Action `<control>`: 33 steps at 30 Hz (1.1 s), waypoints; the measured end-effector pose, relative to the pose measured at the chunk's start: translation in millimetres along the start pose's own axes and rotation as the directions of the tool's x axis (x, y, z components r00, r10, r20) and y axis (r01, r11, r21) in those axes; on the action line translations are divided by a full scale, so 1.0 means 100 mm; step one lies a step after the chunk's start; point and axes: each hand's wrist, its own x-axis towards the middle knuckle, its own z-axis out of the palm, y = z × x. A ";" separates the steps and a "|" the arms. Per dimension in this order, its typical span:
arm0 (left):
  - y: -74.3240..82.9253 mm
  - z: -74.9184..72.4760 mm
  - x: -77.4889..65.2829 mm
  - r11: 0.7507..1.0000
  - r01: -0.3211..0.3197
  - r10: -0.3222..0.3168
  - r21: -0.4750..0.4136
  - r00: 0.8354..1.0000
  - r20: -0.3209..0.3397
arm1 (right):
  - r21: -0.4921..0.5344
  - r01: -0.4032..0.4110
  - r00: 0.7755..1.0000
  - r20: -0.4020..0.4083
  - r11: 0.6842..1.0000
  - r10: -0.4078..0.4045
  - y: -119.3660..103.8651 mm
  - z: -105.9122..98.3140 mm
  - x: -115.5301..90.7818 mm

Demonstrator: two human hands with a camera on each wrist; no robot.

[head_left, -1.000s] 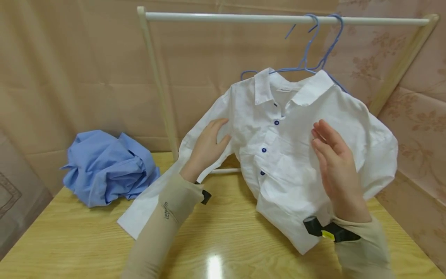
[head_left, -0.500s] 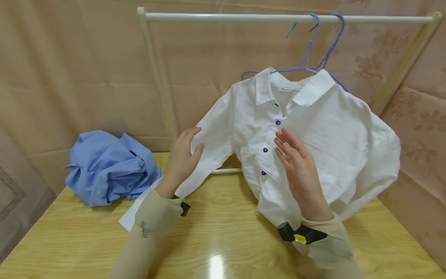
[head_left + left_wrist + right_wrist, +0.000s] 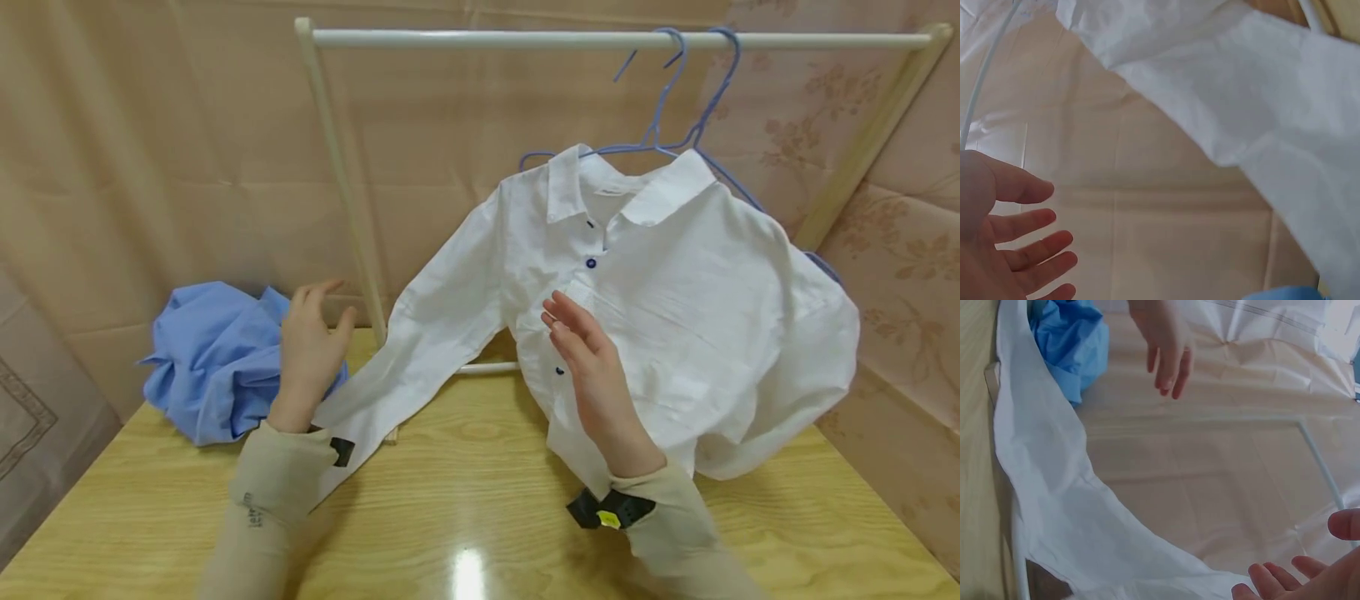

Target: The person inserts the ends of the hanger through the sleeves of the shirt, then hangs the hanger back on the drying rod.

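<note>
Presently: nothing in grip

White shirt (image 3: 675, 267) hangs with blue hanger (image 3: 626, 150) at its collar, below the rail (image 3: 480, 38). Left hand (image 3: 311, 354) and right hand (image 3: 600, 396) are empty, fingers extended. Head view overlaps left hand with blue cloth (image 3: 213, 358); right wrist view shows them apart.

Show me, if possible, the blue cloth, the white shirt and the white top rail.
Blue cloth (image 3: 213, 358): head view, middle of the crumpled heap.
White shirt (image 3: 675, 287): head view, on its front.
White top rail (image 3: 570, 39): head view, near its mid-length.
</note>
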 end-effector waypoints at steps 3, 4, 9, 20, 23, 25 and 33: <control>-0.09 -0.10 0.05 0.997 0.057 -0.056 0.044 0.998 -0.033 | -0.020 -0.002 1.000 0.023 1.000 0.002 0.06 0.06 0.01; -0.13 -0.14 0.07 0.995 0.084 -0.082 0.062 0.996 -0.035 | -0.026 0.001 1.000 0.021 1.000 0.000 0.07 0.07 0.01; -0.34 -0.29 0.11 0.963 0.229 -0.225 0.142 0.974 -0.038 | -0.032 0.001 1.000 0.012 0.999 -0.001 0.16 0.12 0.06; -0.98 -0.38 0.01 0.785 0.516 -0.538 0.343 0.842 -0.037 | -0.062 -0.061 0.998 0.013 0.996 0.062 0.42 0.34 0.16; -1.11 -0.41 -0.03 0.739 0.580 -0.628 0.343 0.777 0.037 | -0.076 -0.072 0.996 0.042 0.995 0.075 0.49 0.37 0.17; -1.17 -0.42 -0.06 0.716 0.618 -0.672 0.326 0.737 0.079 | -0.081 -0.079 0.994 0.066 0.994 0.084 0.52 0.38 0.17; -1.38 -0.47 -0.20 0.644 0.728 -0.762 0.235 0.639 0.106 | -0.174 -0.073 0.990 0.103 0.982 0.092 0.67 0.39 0.21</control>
